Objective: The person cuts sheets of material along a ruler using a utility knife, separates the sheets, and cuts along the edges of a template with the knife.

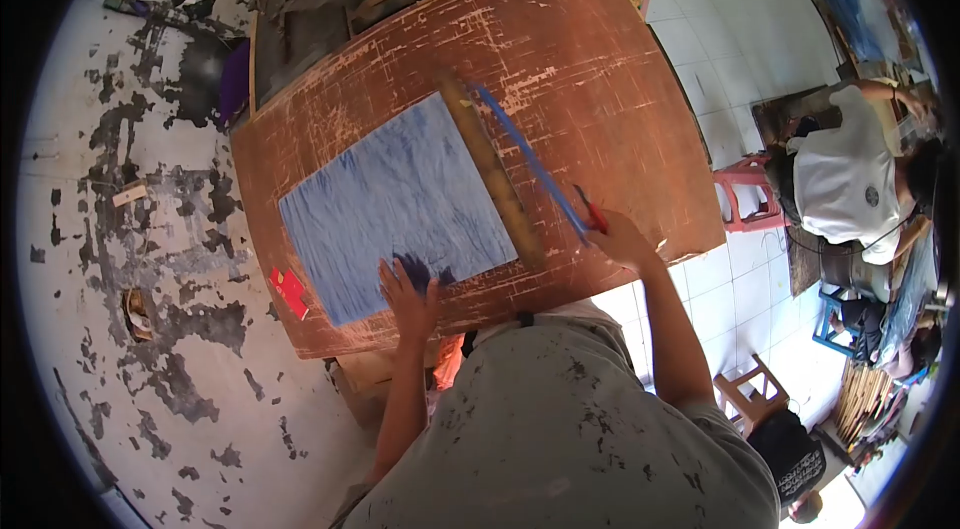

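A blue streaked sheet (390, 199) lies flat on the worn brown board. Near its lower edge, my left hand (408, 297) is spread out, fingers apart, holding nothing. A brownish straightedge (492, 174) lies along the sheet's right side. My right hand (622, 239) is closed around a red utility knife (595, 215), its dark tip pointing up and left. A narrow blue strip (535, 164) runs from beside the straightedge to my right fingers; whether they grip its end too is unclear.
The scratched board (610, 89) covers the table. A small red packet (289, 293) lies at its left edge. Beyond the far edge is a cluttered wooden box (330, 14). A pink stool (750, 194) and a seated person (850, 174) are to the right.
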A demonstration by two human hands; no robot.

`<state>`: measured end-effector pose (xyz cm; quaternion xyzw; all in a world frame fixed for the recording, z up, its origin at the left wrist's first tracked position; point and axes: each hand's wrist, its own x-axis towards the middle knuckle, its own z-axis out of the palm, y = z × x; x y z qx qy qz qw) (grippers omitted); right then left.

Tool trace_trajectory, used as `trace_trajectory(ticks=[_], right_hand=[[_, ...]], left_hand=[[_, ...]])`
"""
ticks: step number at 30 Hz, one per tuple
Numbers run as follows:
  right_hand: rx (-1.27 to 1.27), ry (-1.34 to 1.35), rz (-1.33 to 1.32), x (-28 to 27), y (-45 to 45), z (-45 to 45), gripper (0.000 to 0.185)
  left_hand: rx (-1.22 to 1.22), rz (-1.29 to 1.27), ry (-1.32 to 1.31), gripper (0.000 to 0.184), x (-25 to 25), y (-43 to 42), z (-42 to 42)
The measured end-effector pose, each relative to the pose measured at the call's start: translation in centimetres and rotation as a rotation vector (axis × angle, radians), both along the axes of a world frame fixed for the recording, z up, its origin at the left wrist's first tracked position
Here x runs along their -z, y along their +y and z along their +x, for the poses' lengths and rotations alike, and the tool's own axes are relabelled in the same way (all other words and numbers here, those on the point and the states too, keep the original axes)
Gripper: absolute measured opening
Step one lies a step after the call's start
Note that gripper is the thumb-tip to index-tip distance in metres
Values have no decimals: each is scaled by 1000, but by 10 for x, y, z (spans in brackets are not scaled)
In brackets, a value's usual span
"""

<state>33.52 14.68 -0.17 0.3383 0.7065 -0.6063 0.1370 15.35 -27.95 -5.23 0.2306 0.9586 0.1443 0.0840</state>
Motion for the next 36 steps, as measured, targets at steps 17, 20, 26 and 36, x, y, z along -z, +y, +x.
trace_trajectory(ticks=[17, 20, 26, 36], right_hand=[[597, -359, 489, 153, -166, 472, 27], [663, -449, 448, 181, -202, 457, 26], [807, -650, 723, 206, -193, 386, 25], [199, 99, 609, 22, -150, 3, 61]], left_hand=[[167, 10, 89, 125, 3, 5, -15], [339, 12, 40, 127, -6, 17, -32], [540, -22, -2, 124, -8, 20, -50], [582, 21, 22, 116, 6, 7, -57]])
